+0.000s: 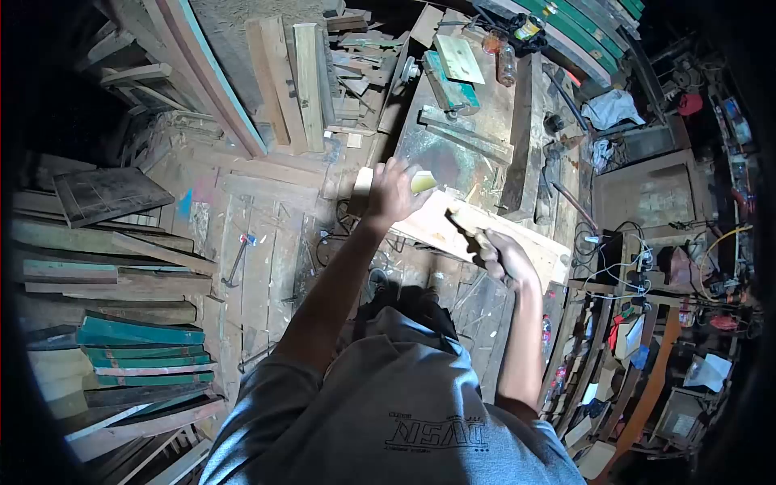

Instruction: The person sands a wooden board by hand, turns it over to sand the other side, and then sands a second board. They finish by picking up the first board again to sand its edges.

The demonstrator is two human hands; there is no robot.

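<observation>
Left hand [394, 192] lies flat on the far end of a pale wooden board [453, 230], fingers spread rather than clenched, looks like it's pinning the board so it can't slide; a small yellowish block [423, 181] shows just past the fingertips, can't tell if it's gripped or only touched. Right hand [508, 259] is closed around a handle, fingers grasping a tool [467, 229] whose working end lies on the board face; exact tool type too blurred to call. The board sits angled off the near edge of the tabletop [453, 149], giving room to work from a standing position. Bottles [507, 63] are parked at the far end, well apart from the hands. A hammer [237, 260] lies on the floor to the left, near stacked planks [137, 356].
</observation>
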